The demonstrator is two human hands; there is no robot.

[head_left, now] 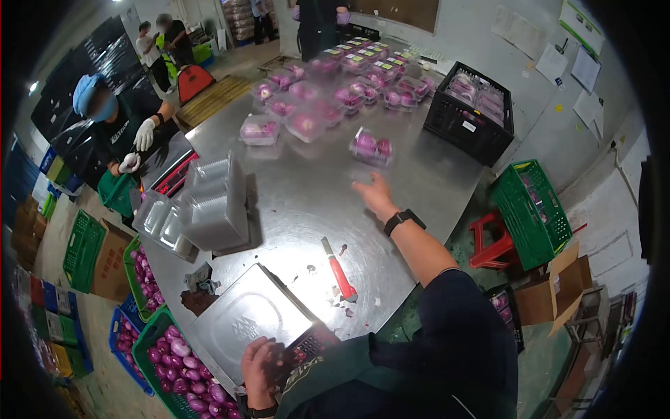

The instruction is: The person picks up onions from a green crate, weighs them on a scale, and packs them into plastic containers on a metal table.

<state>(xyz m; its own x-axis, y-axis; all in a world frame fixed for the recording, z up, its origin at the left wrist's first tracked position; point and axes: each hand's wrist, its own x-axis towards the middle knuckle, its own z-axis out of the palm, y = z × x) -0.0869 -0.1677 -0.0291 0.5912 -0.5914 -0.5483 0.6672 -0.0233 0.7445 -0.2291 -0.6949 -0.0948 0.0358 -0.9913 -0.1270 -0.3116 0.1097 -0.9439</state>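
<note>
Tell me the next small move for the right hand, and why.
Probably draw the right hand back toward the stack of clear, rectangular plastic containers and take one: the hand looks empty, the clear plastic box of purple onions beyond it already looks filled, and the square silver metal scale has no box on it.

Fisheye frame: black vignette, bowed edges. Glare blows out the shiny grey stainless-steel table around the red-handled knife. Clear plastic packs of purple onions look hazy, smeared. Upper-left background dim.
</note>
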